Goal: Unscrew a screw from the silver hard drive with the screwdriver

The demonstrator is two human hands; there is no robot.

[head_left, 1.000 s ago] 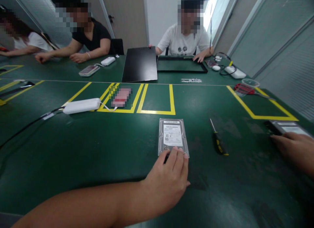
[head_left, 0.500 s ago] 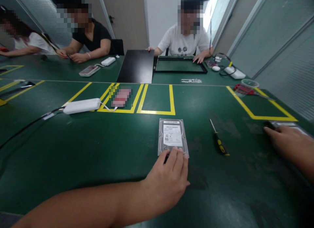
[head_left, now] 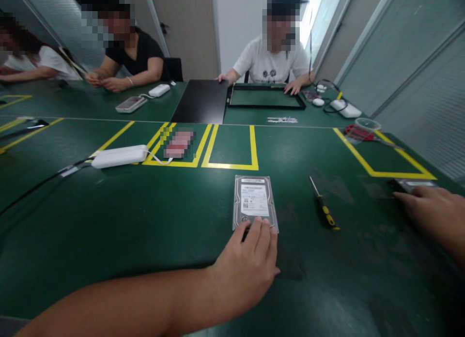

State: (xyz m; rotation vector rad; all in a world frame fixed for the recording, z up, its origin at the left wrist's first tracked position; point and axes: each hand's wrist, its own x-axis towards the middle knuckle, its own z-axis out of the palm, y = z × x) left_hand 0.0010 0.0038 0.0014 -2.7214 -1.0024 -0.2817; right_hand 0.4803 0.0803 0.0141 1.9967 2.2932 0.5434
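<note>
Green table [head_left: 145, 216] carries a hard drive [head_left: 255, 201]; left hand [head_left: 247, 269] rests open-fingered on its 6 o'clock edge, while right hand [head_left: 432, 213] covers a second drive [head_left: 409, 184], unclenched; screwdriver [head_left: 323, 211] lies between.

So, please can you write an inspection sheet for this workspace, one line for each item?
Surface: green table with yellow tape boxes.
Job's things: hard drive lies flat, label up; second drive at the right, mostly covered.
Clutter: yellow-black screwdriver lies between the drives; clear bowl far right.
Hands: left hand fingertips rest on the hard drive's near edge; right hand lies on the second drive.
Cables: black cable and white lead at the white box.
Surroundings: three people seated across; one holds a black panel beside a black frame.
</note>
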